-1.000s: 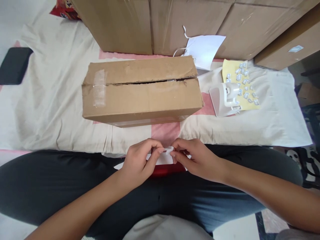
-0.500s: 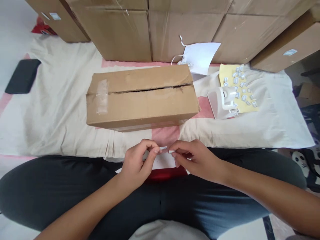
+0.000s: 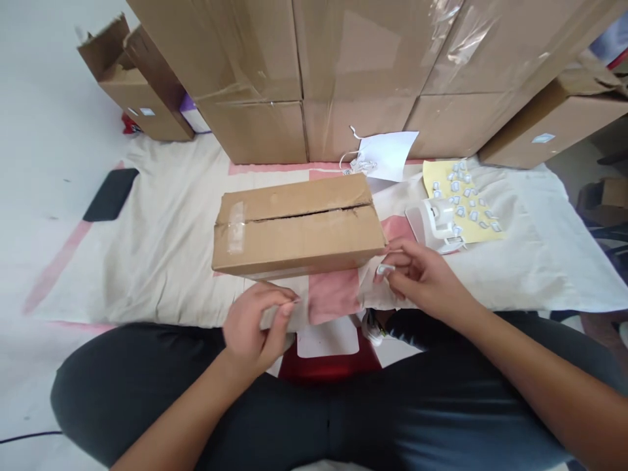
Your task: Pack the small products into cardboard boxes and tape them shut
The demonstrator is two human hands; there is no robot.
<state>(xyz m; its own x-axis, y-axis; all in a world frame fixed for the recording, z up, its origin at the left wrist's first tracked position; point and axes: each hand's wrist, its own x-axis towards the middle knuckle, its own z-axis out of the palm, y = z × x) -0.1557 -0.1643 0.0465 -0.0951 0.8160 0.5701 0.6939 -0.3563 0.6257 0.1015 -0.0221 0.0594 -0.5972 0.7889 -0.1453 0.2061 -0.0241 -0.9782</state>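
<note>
My left hand (image 3: 260, 324) is closed in a pinch in front of the brown box's near side; what it holds, if anything, is too small to name. My right hand (image 3: 417, 275), near the box's right front corner, pinches a small white piece (image 3: 385, 269) between thumb and fingers. The long cardboard box (image 3: 299, 229) lies on the cloth, with tape at its left end and a dark slit along its top. To the right stands a white tape dispenser (image 3: 434, 226), partly over a yellow sheet (image 3: 471, 229) that bears several small white pieces.
Large taped cartons (image 3: 260, 131) stand along the back, with white paper (image 3: 390, 154) and string before them. A black flat object (image 3: 111, 194) lies at left, an open box (image 3: 147, 98) behind it. Between my legs is a red surface (image 3: 328, 369) with a white sheet.
My hands have moved apart, the right one going right and up with a small white piece in its fingers. The view has shifted, showing more of the cartons and the red surface.
</note>
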